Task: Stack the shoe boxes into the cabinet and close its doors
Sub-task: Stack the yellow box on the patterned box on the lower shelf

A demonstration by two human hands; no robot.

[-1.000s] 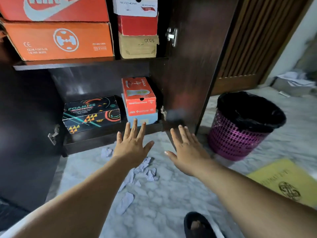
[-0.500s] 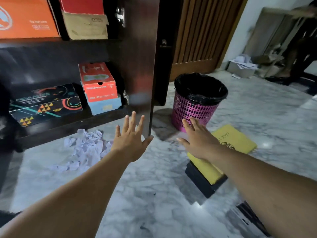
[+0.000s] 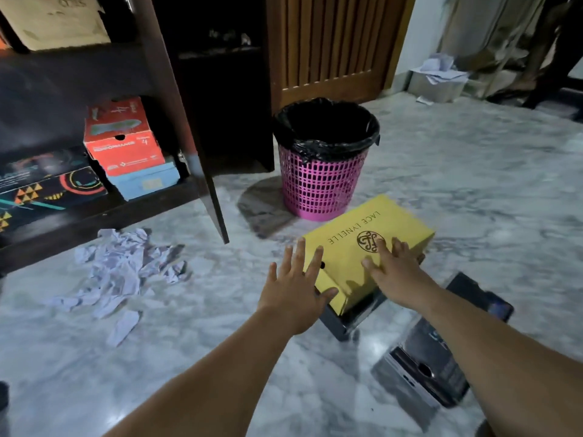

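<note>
A yellow shoe box (image 3: 372,234) lies on the marble floor, resting on a dark box (image 3: 344,320). My left hand (image 3: 295,287) is spread open at the yellow box's near left corner. My right hand (image 3: 396,272) lies flat on its lid with fingers apart. Another dark box (image 3: 426,370) lies under my right forearm. The dark wooden cabinet (image 3: 170,89) stands open at the left. Its bottom shelf holds a red box (image 3: 121,140) on a blue box (image 3: 146,182), beside a black patterned box (image 3: 47,184).
A pink bin (image 3: 321,181) with a black liner stands just behind the yellow box. The open cabinet door (image 3: 202,171) juts out toward me. Crumpled white paper (image 3: 120,269) lies on the floor before the cabinet. A wooden slatted door (image 3: 334,42) is behind.
My view has swung right from the cabinet to the floor. Both hands have moved down and right onto the yellow shoe box.
</note>
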